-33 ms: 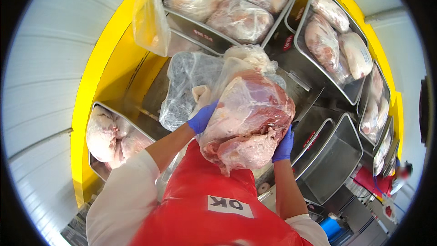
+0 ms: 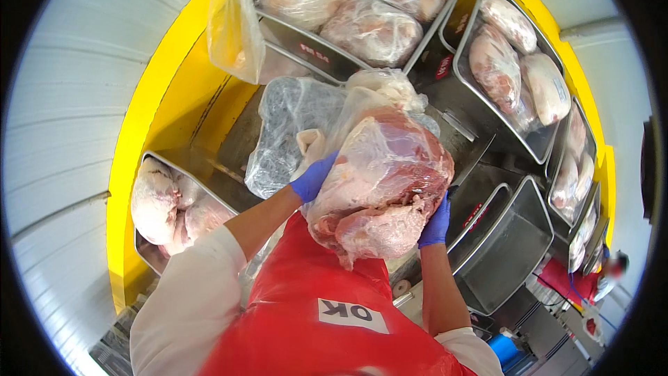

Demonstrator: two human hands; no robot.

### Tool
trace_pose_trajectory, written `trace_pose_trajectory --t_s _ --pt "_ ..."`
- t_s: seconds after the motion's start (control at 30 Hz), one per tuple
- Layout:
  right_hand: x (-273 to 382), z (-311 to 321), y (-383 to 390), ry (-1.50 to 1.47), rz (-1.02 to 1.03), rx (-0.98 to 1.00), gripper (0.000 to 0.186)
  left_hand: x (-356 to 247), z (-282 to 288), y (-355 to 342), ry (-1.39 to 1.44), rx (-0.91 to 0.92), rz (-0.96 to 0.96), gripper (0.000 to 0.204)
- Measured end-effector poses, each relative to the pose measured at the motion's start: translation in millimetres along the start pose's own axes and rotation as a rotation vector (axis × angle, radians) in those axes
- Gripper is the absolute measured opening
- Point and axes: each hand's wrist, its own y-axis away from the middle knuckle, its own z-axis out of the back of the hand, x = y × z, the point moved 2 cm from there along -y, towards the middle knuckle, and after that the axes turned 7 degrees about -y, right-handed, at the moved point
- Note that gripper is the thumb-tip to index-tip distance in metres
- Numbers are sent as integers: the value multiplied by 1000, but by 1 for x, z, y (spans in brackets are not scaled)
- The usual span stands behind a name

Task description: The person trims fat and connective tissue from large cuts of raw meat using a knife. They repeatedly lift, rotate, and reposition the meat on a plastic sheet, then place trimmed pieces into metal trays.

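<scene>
A large piece of raw meat [image 2: 390, 174], pale with fat and dark red along its right side, is held up in front of my red apron. My left hand [image 2: 316, 177], in a blue glove, grips its left side, with the fingertips hidden behind the meat and plastic. Against the lower right side presses my right hand [image 2: 436, 221], also gloved in blue, its fingers partly out of sight. Clear plastic film [image 2: 348, 122] clings to the upper left of the meat. Beneath and behind it lies a plastic-wrapped block [image 2: 285, 125].
Metal tubs of wrapped meat stand at the back [image 2: 348, 56], right [image 2: 459, 69] and left [image 2: 229, 212]. An open metal tub [image 2: 504, 264] is near my right hand. A clear plastic bag [image 2: 233, 28] hangs at the back left. Another person [image 2: 591, 282] is at the far right.
Almost nothing differs. The whole view has shifted very slightly; both hands keep their hold on the meat.
</scene>
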Motion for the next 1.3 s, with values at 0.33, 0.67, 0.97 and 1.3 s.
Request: trace_pose_trajectory --t_s 0.33,0.67,0.97,1.3 --pt "20 -46 25 -65 -70 144 47 8 4 1 142 110 -86 53" --pt "-40 -155 41 -37 -137 124 34 9 73 129 205 33 -355 77" --pt "-159 -206 15 341 -47 214 27 -6 107 208 238 -200 -533 71" --pt "-130 -183 32 559 243 81 29 1 76 196 -510 -1007 -722 49"
